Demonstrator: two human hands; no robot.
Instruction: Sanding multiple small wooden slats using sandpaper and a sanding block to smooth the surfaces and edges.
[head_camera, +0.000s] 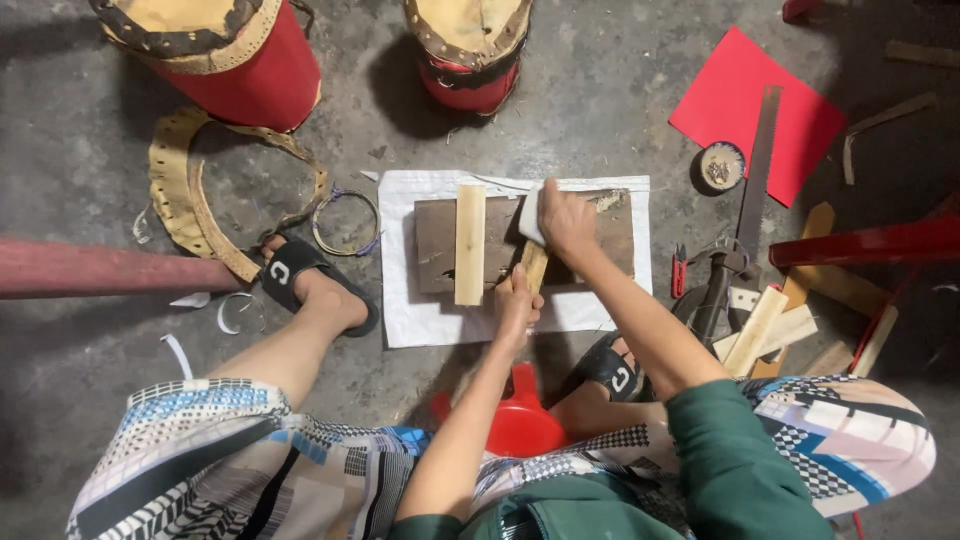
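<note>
No packages, labels, signs or screens are showing anywhere on this workshop floor.

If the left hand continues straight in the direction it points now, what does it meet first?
The left hand points away from the body, along the wood strip it grips. It would probably meet the right hand first, which presses a pale pad there.

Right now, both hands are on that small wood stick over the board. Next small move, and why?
Probably one stroke of the pale pad down along the stick. The right hand presses that pad on the stick's upper end, the left hand grips its lower end, and the stick rests tilted on the dark board, so it looks braced for rubbing.
</note>
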